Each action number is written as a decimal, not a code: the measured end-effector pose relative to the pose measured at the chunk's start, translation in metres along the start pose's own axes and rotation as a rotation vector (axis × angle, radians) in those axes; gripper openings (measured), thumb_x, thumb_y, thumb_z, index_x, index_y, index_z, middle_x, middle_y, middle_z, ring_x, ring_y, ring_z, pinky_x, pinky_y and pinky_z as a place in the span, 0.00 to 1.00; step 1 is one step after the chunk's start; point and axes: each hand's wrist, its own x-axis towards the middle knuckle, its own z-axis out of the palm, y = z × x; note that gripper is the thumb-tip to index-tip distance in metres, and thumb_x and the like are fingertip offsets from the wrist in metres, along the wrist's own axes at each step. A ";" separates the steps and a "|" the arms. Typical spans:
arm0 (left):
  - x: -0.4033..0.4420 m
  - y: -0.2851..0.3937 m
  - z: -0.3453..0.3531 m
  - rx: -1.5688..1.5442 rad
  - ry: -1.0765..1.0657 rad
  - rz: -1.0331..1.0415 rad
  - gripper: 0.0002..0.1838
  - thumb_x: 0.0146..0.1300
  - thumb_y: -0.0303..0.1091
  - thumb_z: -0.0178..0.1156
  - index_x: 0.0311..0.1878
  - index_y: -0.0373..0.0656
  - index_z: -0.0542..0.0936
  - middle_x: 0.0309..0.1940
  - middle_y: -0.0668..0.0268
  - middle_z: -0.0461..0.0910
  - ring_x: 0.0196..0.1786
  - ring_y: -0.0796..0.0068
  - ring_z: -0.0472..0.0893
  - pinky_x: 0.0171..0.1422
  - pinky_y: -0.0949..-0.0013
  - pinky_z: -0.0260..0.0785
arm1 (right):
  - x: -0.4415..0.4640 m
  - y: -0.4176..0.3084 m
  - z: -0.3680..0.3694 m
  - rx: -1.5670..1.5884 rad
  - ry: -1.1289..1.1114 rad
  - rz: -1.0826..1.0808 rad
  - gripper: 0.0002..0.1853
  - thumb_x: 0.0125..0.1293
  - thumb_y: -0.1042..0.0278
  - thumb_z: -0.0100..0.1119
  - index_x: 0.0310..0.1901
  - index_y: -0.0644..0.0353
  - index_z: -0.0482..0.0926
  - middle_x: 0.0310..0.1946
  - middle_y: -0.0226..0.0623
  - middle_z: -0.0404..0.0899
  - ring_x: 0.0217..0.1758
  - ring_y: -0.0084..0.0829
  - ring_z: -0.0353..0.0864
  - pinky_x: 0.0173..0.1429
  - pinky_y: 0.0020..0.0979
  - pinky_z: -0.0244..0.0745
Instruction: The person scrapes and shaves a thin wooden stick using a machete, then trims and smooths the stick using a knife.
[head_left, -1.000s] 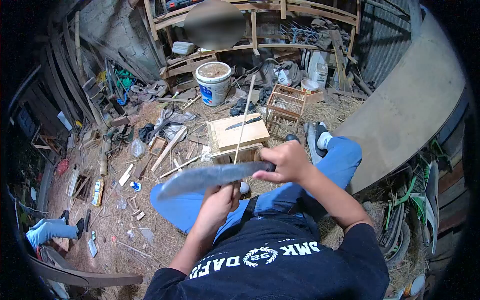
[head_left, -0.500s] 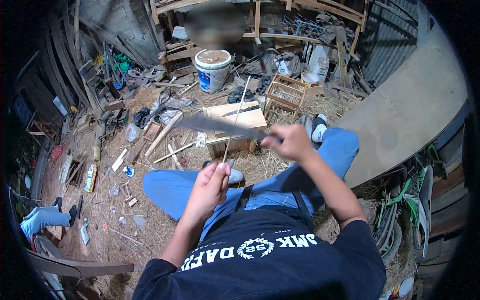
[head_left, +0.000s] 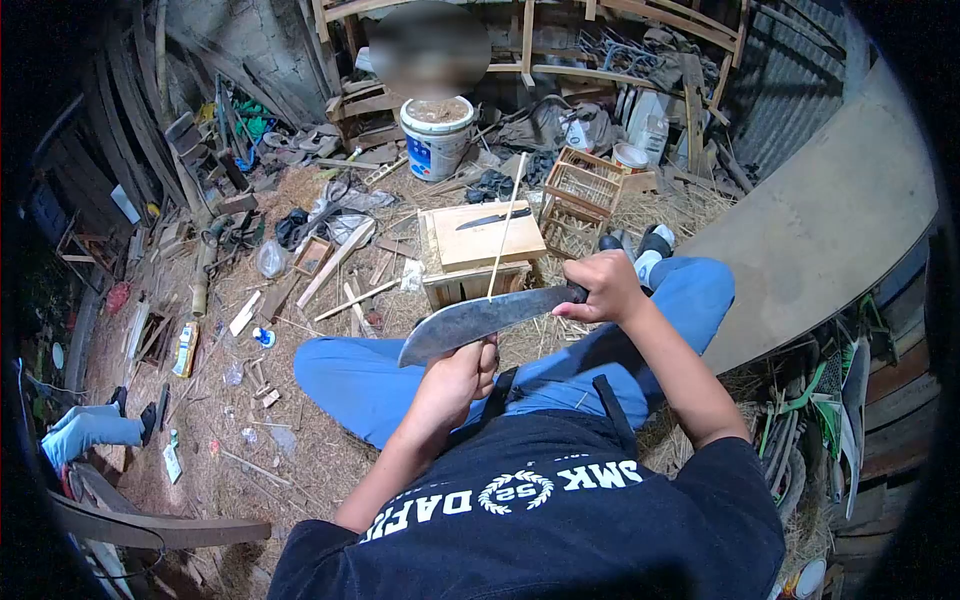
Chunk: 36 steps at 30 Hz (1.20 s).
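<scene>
My right hand [head_left: 603, 288] is closed round the dark handle of a machete [head_left: 490, 318]. Its broad grey blade points left and crosses just over my left hand [head_left: 455, 380]. In that left hand, closed in front of my lap, is a thin pale wooden stick [head_left: 508, 222] that stands up beyond the blade. The blade hides the stick's lower part and some of my left fingers; whether edge and stick touch I cannot tell. Farther out, a wooden box [head_left: 480, 285] carries a pale board [head_left: 515, 240] with a dark knife [head_left: 492, 219] lying on it.
A wooden cage [head_left: 580, 190] stands right of the box, and a white bucket [head_left: 436, 150] is behind. At right leans a large curved panel [head_left: 810, 220]. Straw and wood scraps litter the ground at left. Another person's legs [head_left: 95, 432] show at far left.
The machete has come down and nearer, its blade now lying across the stick at my left hand. My left hand has shifted slightly right and turned. The whole view has moved a little.
</scene>
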 end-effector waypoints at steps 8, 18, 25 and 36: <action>-0.006 0.009 0.011 -0.192 0.018 0.022 0.12 0.84 0.42 0.46 0.49 0.43 0.71 0.23 0.75 0.60 0.20 0.86 0.55 0.21 0.77 0.49 | 0.000 -0.028 0.002 0.135 0.014 0.101 0.34 0.60 0.27 0.64 0.23 0.55 0.71 0.15 0.39 0.74 0.21 0.46 0.81 0.26 0.43 0.71; -0.003 0.017 0.019 -0.097 0.041 0.058 0.13 0.84 0.44 0.47 0.48 0.45 0.71 0.24 0.75 0.61 0.21 0.86 0.57 0.22 0.78 0.47 | 0.003 -0.031 -0.013 0.141 0.039 0.090 0.34 0.61 0.27 0.64 0.23 0.55 0.71 0.14 0.41 0.73 0.20 0.47 0.80 0.25 0.44 0.71; -0.001 0.021 0.016 -0.217 -0.044 -0.029 0.07 0.82 0.34 0.46 0.46 0.46 0.73 0.23 0.77 0.60 0.22 0.89 0.57 0.23 0.79 0.47 | 0.010 -0.037 -0.014 0.101 0.027 0.125 0.35 0.61 0.26 0.63 0.22 0.54 0.71 0.14 0.40 0.74 0.20 0.45 0.80 0.24 0.43 0.70; 0.003 0.026 0.018 -0.261 -0.149 0.036 0.07 0.83 0.36 0.47 0.49 0.45 0.71 0.21 0.79 0.57 0.20 0.88 0.55 0.20 0.78 0.44 | 0.026 -0.038 -0.021 0.086 0.143 0.135 0.36 0.60 0.26 0.64 0.22 0.57 0.69 0.15 0.42 0.67 0.19 0.48 0.76 0.24 0.42 0.66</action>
